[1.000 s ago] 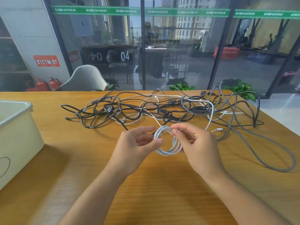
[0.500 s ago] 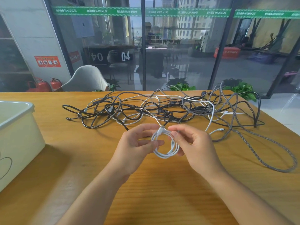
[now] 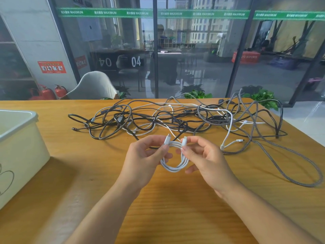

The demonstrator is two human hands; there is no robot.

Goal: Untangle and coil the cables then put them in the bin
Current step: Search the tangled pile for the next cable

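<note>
Cable coil (image 3: 175, 165) pinched by both hands (bare table (image 3: 175, 208) beneath).

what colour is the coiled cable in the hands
White coiled cable, connectors too; the head view shows it.

Green strip (image 3: 154, 13) across glass wall, 12 o'clock: "MAXIMUM" repeated, w/ unreadable characters beside each. White "04" (image 3: 136, 61) on glass, 11 o'clock; mirrored copy left of it. Red sign (image 3: 52, 67) on wall, 10 o'clock: text too small.
</note>
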